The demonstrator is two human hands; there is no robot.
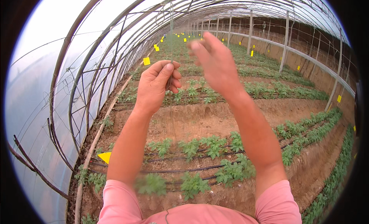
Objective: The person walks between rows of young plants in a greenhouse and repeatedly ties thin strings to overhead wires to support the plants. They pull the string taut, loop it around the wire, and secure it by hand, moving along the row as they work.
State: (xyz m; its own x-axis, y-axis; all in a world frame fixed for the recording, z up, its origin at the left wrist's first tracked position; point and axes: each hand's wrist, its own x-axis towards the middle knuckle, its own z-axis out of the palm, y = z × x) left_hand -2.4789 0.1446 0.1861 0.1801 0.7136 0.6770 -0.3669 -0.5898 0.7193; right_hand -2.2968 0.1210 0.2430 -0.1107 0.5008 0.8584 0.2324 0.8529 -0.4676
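My left hand (154,84) is raised in front of me, thumb and fingers pinched round a thin string (171,35). The string runs upward from the pinch toward the roof, and a fainter length hangs below the fist. To the right and slightly higher, my right hand (218,66) is in the air, apart from the left. Motion smears its fingers, so whether they hold anything is unclear. Under both arms grow low leafy green plants (215,146) in rows.
Black drip hoses (200,169) run along the soil beds. Curved poles (73,85) and clear plastic sheeting (34,108) form the left wall. Yellow cards (146,61) hang among the rows. Upright posts (285,43) stand on the right, and a long pole (100,129) lies along the left edge.
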